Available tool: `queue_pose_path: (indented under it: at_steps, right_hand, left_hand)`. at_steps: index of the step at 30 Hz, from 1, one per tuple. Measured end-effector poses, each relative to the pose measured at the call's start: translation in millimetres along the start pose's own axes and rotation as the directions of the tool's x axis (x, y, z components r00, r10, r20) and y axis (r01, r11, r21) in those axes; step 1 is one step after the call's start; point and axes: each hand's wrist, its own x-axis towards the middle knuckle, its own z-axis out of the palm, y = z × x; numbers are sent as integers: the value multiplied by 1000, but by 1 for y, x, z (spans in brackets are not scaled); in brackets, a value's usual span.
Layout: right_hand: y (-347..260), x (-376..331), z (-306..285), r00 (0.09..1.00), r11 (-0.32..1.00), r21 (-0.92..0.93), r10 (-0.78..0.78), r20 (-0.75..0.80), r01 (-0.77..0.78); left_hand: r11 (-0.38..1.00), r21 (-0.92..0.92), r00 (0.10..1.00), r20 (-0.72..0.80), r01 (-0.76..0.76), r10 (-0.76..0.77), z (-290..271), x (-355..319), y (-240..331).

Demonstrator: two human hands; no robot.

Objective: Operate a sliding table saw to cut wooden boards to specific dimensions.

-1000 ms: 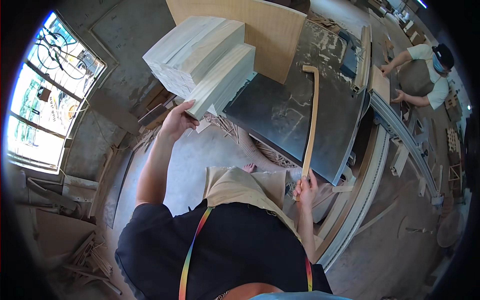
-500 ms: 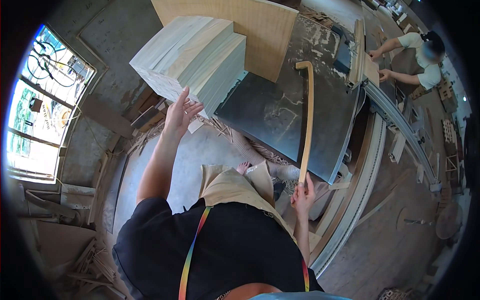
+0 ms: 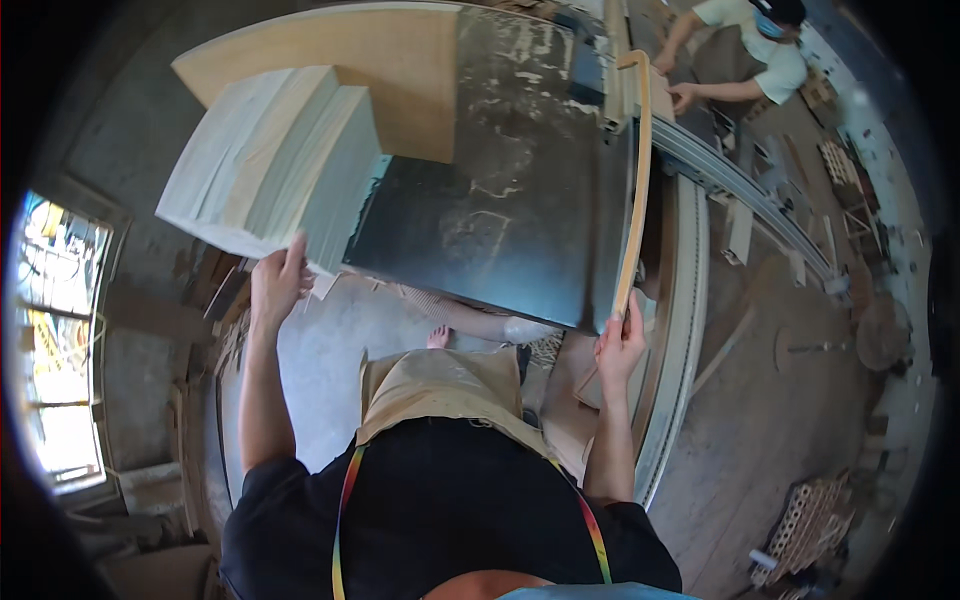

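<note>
A stack of pale wooden boards (image 3: 270,150) stands on the far left part of a dark machine table (image 3: 480,260). At the stack's near end is my left hand (image 3: 277,280), its fingers bent and closed on the end of a board. In my right hand (image 3: 620,345) is the near end of a long, thin wooden stick (image 3: 638,210) with a short hook at its far end. The stick lies along the table's right edge, pointing away from me. Part of my left fingers is hidden.
Behind the stack, a large plywood sheet (image 3: 400,50) lies on the table. A metal rail (image 3: 675,400) runs along the right, and a crossbar (image 3: 745,190) extends from it. Another person (image 3: 755,60) works at the far right, hands on a wood piece. A ribbed hose (image 3: 470,318) passes beneath.
My left hand, open beside the stack before, has closed at its near end. My right hand has carried the stick rightward, from over the table to its right edge. The view has shifted.
</note>
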Motion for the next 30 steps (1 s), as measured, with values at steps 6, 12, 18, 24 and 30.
queue_pose_path:
  at_steps: [6,12,18,24,30]
  right_hand:
    - [-6,125,8,936,790,-546,-352,-30,279]
    - [-24,221,52,971,687,-695,-226,73,212]
    - [-39,320,88,986,639,-753,-144,83,157]
    - [-8,278,87,961,589,-767,-248,127,253]
    - [21,250,90,964,605,-758,-236,121,243]
  left_hand:
    - [978,-154,989,-4,-144,145,12,10,-26]
    - [965,-231,958,283,122,-53,14,22,-88]
    - [959,-45,828,518,279,-217,70,13,-118]
    - [962,-26,748,634,273,-195,92,22,-102]
    - [982,119,630,754,148,-186,144,65,-59]
